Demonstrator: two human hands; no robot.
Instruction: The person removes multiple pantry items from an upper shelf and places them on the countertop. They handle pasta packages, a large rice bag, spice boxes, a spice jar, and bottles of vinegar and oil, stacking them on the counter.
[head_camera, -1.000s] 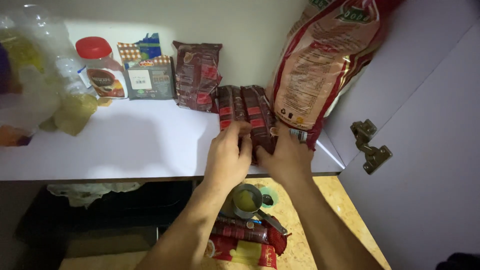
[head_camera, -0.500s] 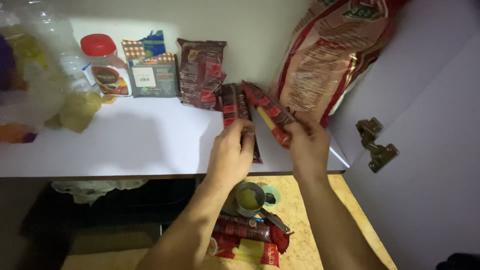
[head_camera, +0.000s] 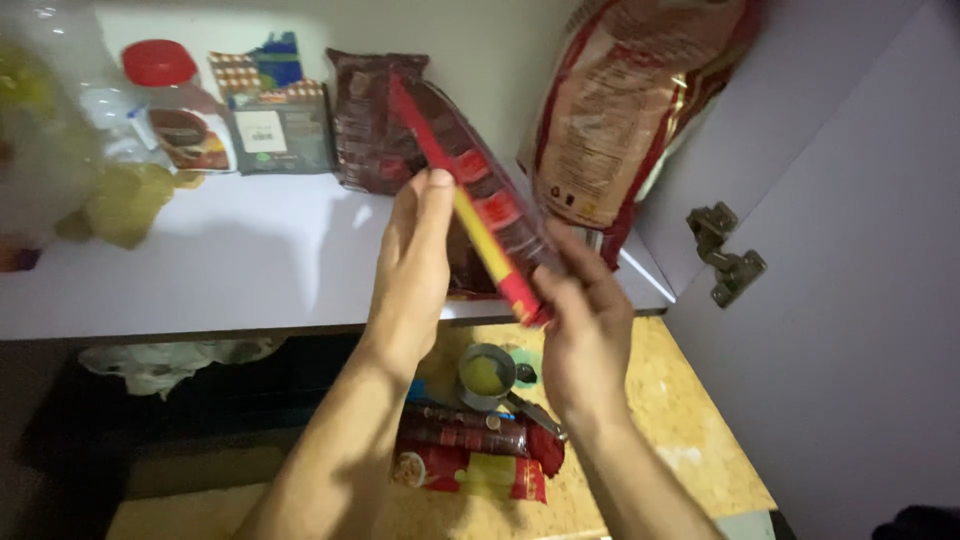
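Item: biscuit pack (head_camera: 480, 200), gripped in both our hands (head_camera: 420, 250) above the shelf (head_camera: 230, 270); we risk dropping it, right hand (head_camera: 580, 330) pinching only its end.

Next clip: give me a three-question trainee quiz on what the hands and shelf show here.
1. True or false: both hands hold the red packet.
2. Which stands at the shelf's left end? A) red-lidded jar B) big bag C) hinge
3. Fill in: the small tin sits ____ the shelf.

Key: 1 true, left hand and right hand both grip it. 2 A. 3 below.
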